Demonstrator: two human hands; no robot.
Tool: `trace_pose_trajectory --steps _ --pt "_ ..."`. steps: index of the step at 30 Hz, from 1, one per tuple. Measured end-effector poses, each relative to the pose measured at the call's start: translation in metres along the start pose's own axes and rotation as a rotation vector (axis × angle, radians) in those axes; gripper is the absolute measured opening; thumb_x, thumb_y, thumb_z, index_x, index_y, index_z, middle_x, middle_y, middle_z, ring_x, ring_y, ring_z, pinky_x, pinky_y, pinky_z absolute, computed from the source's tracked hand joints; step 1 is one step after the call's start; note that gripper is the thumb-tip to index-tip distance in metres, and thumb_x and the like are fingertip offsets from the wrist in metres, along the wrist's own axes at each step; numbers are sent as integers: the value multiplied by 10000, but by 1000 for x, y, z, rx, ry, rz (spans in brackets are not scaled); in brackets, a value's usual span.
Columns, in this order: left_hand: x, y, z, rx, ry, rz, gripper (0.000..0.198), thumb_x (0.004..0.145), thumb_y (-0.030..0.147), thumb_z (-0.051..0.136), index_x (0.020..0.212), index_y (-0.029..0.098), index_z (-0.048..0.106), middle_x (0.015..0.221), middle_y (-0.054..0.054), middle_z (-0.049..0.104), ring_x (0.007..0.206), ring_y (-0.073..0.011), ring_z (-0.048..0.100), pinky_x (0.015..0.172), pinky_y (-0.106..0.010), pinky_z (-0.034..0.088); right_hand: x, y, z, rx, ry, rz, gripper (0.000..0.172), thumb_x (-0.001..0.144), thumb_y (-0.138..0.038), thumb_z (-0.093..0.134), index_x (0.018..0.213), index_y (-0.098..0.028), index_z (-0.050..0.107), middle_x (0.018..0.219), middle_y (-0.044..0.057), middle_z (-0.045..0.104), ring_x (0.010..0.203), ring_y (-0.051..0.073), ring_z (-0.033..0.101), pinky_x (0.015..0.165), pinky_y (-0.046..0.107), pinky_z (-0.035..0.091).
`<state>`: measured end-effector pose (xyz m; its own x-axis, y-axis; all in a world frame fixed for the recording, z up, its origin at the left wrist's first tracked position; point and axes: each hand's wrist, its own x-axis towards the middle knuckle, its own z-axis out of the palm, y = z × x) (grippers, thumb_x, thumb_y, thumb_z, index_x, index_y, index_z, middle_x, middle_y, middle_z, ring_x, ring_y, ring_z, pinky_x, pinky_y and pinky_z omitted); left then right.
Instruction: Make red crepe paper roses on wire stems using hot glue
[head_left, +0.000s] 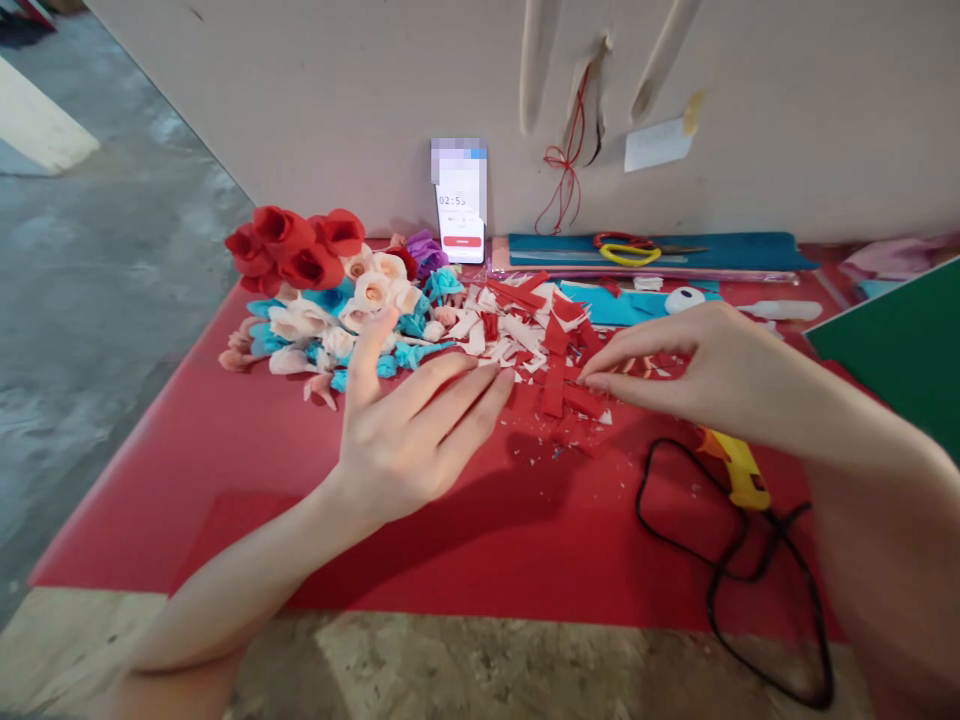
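My left hand (409, 440) hovers over the red table cover with its fingers stretched out and thumb raised, holding nothing. Its fingertips are beside a heap of white and red paper scraps (517, 330). From the other side my right hand (675, 365) reaches to the heap, thumb and index finger pinched together by some red paper strips (555, 385). Whatever is between those fingertips is too small to make out. Left of the scraps lies a pile of handmade paper flowers: red ones (289, 245), white ones (375, 290) and blue ones (386, 367).
A phone (460, 215) showing a timer leans against the wall. Yellow-handled scissors (630, 254) lie on blue paper (750, 250) at the back. A yellow glue gun (742, 475) with a looping black cord (712, 590) is at right, near a green board (900, 355).
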<state>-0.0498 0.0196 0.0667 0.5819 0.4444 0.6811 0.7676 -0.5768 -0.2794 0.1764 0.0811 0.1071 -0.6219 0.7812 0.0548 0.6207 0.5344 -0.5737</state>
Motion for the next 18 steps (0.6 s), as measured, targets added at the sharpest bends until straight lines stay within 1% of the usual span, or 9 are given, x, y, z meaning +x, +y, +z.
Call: trace_pose_trajectory --steps 3,6,9,14,18 --pt "0 0 0 2 4 0 179 759 44 577 899 137 639 854 -33 717 787 -185 660 1052 -568 228 0 -2 2 -18 3 -36 122 766 -233 552 763 -223 674 767 -45 670 690 93 599 608 184 434" --pt "-1 0 0 2 12 5 172 752 57 591 885 151 645 839 -28 718 781 -187 660 1056 -559 233 0 -10 7 -24 -3 -63 154 764 -170 520 785 -205 668 773 -35 662 676 91 584 616 194 423" --pt "-1 0 1 -3 23 13 170 740 76 612 882 164 648 829 -20 719 775 -186 662 1071 -549 205 3 -16 12 -10 -15 -87 184 759 -134 495 807 -192 664 774 -25 653 679 93 571 637 203 415" --pt "-2 1 1 -3 27 10 185 738 55 605 880 167 646 836 -19 719 765 -185 662 1066 -550 212 7 -18 13 7 -32 -80 183 769 -158 488 797 -194 665 760 -11 643 669 109 564 621 218 411" --pt "-3 0 1 0 23 9 176 741 78 610 889 169 643 840 -11 719 777 -185 659 1071 -558 200 7 -17 13 18 -49 -69 181 773 -178 489 784 -193 669 775 -2 646 685 123 570 620 232 415"
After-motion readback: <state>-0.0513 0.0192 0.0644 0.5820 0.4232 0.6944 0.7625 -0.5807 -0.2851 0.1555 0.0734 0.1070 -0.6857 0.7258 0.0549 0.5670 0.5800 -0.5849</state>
